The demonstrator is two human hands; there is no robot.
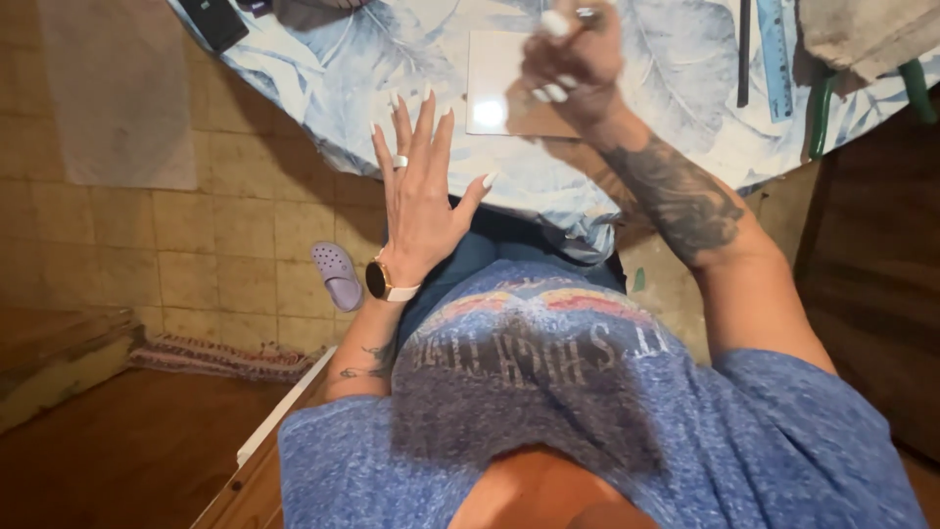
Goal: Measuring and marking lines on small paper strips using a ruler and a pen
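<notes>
L hand (423, 191) is held flat, fingers spread, nothing gripped, hovering at the table (685, 88) edge. R hand (573, 64) is pinched shut on a small white object (555, 22) above the white board (494, 93), prob. for working over it.

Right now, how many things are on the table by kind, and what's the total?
White tile or board: 1
Blue ruler: 1
Dark pencil-like stick: 1
Black device: 1
Total: 4
The right hand pinches a small white item; the left hand is open, holding nothing.
</notes>
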